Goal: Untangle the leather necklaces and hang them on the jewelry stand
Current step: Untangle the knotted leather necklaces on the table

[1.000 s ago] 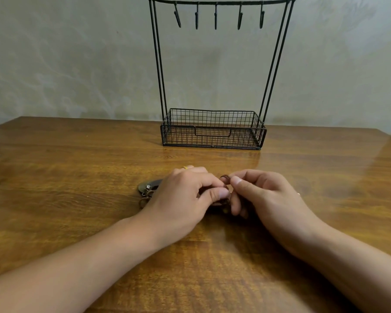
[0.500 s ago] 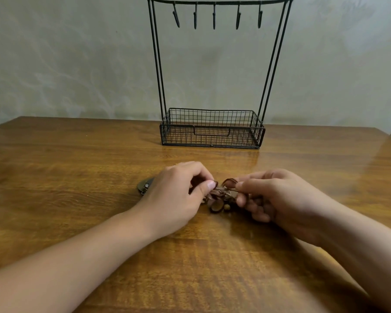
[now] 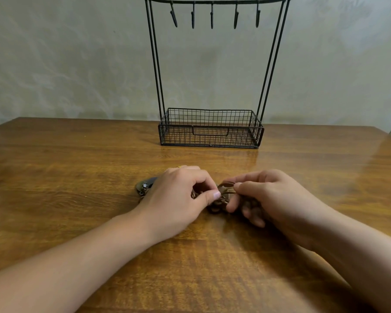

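While the leather necklaces lie bunched in a brown knot on the counter, the left hand and the right hand meet over them, and both sets of fingers are curled in a pinch on the cords: the left thumb and forefinger nip a strand at the knot's near side, and the right fingers hold a loop just beside them. The step in hand looks like the first loosening of the tangle. To do it well, I judge the two pinches should draw apart slowly and only a little, so that a loop opens rather than tightens; a hard tug would likely cinch the cords. It would help to find a free end or clasp and feed it back through the loop, but the hands hide most of the bundle and I cannot tell how many necklaces are in it.

Just outside the left fingers a dark pendant with small metal rings rests on the counter, partly behind the hand; it may snag as cords slide. Well beyond the fingers stands the jewelry stand, its hooks bare and nothing between it and the hands
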